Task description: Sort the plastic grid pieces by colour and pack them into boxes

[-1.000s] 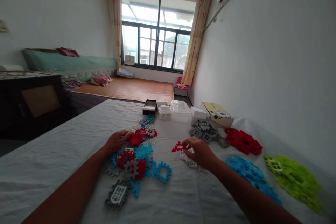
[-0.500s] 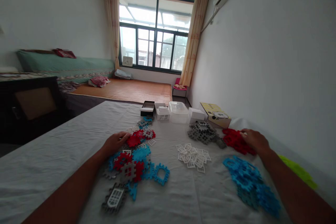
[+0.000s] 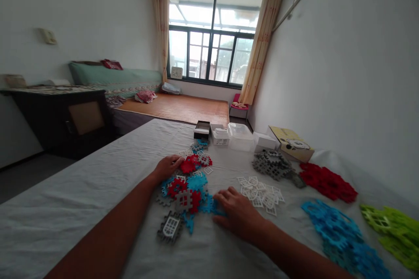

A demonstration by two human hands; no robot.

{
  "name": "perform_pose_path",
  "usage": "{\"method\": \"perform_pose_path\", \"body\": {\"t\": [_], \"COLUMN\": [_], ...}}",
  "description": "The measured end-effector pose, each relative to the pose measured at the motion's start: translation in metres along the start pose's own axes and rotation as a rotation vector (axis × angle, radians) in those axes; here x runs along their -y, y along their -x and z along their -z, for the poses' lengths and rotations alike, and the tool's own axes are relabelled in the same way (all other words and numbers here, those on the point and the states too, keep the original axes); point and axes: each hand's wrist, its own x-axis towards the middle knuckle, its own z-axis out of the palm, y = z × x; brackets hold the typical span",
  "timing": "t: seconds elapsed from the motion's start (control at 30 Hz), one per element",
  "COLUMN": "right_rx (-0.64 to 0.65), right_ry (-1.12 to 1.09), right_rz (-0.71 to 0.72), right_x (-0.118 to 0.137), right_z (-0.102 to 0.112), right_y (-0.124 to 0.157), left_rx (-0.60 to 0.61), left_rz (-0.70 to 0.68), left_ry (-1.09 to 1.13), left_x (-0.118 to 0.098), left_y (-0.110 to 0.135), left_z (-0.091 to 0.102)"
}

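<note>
My left hand (image 3: 168, 168) is closed at the left edge of a red toothed building piece (image 3: 189, 165), its fingertips bent onto it. My right hand (image 3: 236, 210) has come down over a blue square toothed piece (image 3: 215, 207); thumb and fingers close on its right side and cover much of it. Between the hands lies a mixed heap with another red piece (image 3: 176, 186), a blue piece (image 3: 197, 180) and a grey window-like piece (image 3: 183, 201). Nearest to me is a dark grey piece with a white arched window (image 3: 170, 227).
Right of the mixed heap lie sorted piles: white window frames (image 3: 262, 192), grey pieces (image 3: 271, 165), red pieces (image 3: 328, 182), blue pieces (image 3: 342, 231) and lime-green pieces (image 3: 391, 231). Along the back stand a black box (image 3: 202, 130), a clear plastic tub (image 3: 240, 137) and a yellow carton (image 3: 291, 144).
My right hand has left the red pile and moved left to the blue square piece in the mixed heap. My left hand stays by the red piece. The view has turned slightly left.
</note>
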Motion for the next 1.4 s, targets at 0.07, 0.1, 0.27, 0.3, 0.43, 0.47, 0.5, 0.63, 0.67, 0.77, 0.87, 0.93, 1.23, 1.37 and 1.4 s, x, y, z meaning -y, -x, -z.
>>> {"method": "perform_pose_path", "body": {"t": [0.07, 0.1, 0.27, 0.3, 0.43, 0.47, 0.5, 0.63, 0.67, 0.77, 0.87, 0.93, 1.23, 1.37, 1.4], "right_rx": [-0.023, -0.043, -0.191, -0.199, -0.183, -0.181, -0.18, -0.175, -0.177, -0.134, -0.171, -0.274, -0.037, -0.071, -0.093], "right_ry": [-0.065, -0.125, -0.339, -0.34, -0.267, -0.238, -0.202, -0.019, 0.011, 0.037, 0.066, 0.079, -0.14, -0.146, -0.15], "right_rz": [0.03, 0.044, 0.014, 0.021, -0.006, -0.044, -0.093, -0.38, -0.462, -0.692, -0.787, -0.735, -0.026, 0.054, 0.059], "right_x": [-0.005, -0.009, -0.024, -0.024, -0.032, -0.039, -0.049, -0.112, -0.131, -0.176, -0.191, -0.178, -0.02, 0.008, 0.01], "right_z": [-0.004, -0.006, -0.016, -0.016, 0.008, 0.018, 0.028, 0.07, 0.078, 0.096, 0.102, 0.1, 0.036, 0.01, 0.003], "right_y": [0.0, 0.001, 0.008, 0.01, 0.018, 0.022, 0.029, 0.086, 0.106, 0.166, 0.192, 0.183, 0.036, -0.016, -0.025], "left_rx": [0.011, 0.012, 0.012, 0.012, 0.018, 0.021, 0.023, 0.037, 0.044, 0.049, 0.032, 0.013, -0.102, -0.12, -0.132], "left_rz": [0.015, 0.021, 0.022, 0.022, 0.009, 0.002, -0.003, -0.008, -0.006, 0.004, 0.014, 0.023, -0.032, -0.034, -0.027], "left_ry": [0.021, 0.032, 0.057, 0.058, 0.05, 0.048, 0.047, 0.039, 0.035, 0.01, -0.028, -0.052, 0.235, 0.37, 0.355], "left_x": [0.0, 0.0, 0.0, 0.0, 0.003, 0.004, 0.005, 0.004, 0.004, 0.004, 0.008, 0.008, -0.017, -0.013, -0.01], "left_y": [0.0, -0.001, -0.001, -0.001, -0.002, -0.002, -0.002, -0.003, -0.003, -0.004, -0.006, -0.006, -0.004, -0.006, -0.007], "left_z": [0.0, -0.001, -0.001, -0.001, -0.001, -0.001, -0.001, 0.0, 0.001, 0.0, -0.003, -0.006, -0.024, -0.022, -0.02]}}
